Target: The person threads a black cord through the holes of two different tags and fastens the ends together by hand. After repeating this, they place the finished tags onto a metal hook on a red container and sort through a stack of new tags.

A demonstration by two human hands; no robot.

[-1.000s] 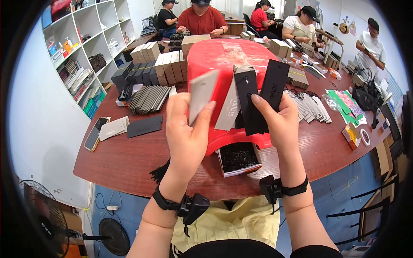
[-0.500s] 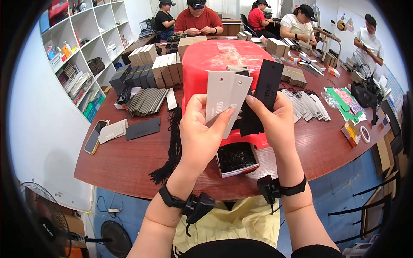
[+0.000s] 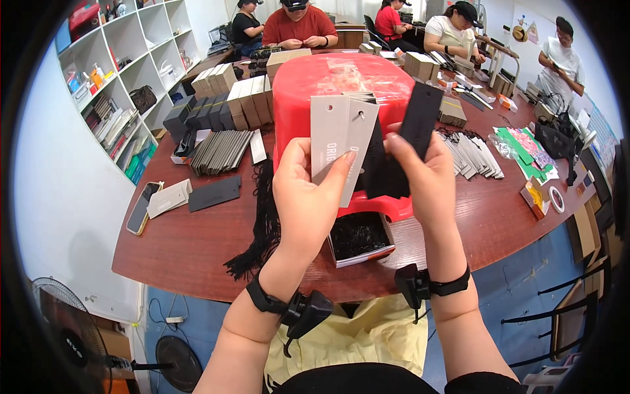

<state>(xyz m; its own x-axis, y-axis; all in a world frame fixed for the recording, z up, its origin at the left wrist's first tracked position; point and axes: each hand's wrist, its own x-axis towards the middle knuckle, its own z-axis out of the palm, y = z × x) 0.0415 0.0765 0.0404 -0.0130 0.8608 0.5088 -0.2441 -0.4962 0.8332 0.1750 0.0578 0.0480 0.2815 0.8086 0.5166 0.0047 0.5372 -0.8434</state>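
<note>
My left hand (image 3: 303, 190) is closed on a fan of light grey hang tags (image 3: 326, 121), its thumb pressed across their fronts. Each visible tag has a small hole near its top. To the right, my right hand (image 3: 432, 177) pinches black hang tags (image 3: 422, 111), with one tag standing up above the fingers. More black tags sit between the two hands, and which hand grips them I cannot tell. Behind the tags rises a red plastic stool (image 3: 298, 79) with clear tape on top. Below my hands, a small open box (image 3: 361, 240) holds fine black pieces.
A bundle of black cords (image 3: 259, 243) lies left of the box. Farther left are a phone (image 3: 140, 210), loose light tags (image 3: 169, 199) and a black tag (image 3: 214, 194). Stacked tags (image 3: 222, 152) and pale tags (image 3: 469, 154) flank the stool. Several people work around the table.
The upright black tag has moved right and up with my right hand, away from the light tags. The light tags have shifted slightly left and up.
</note>
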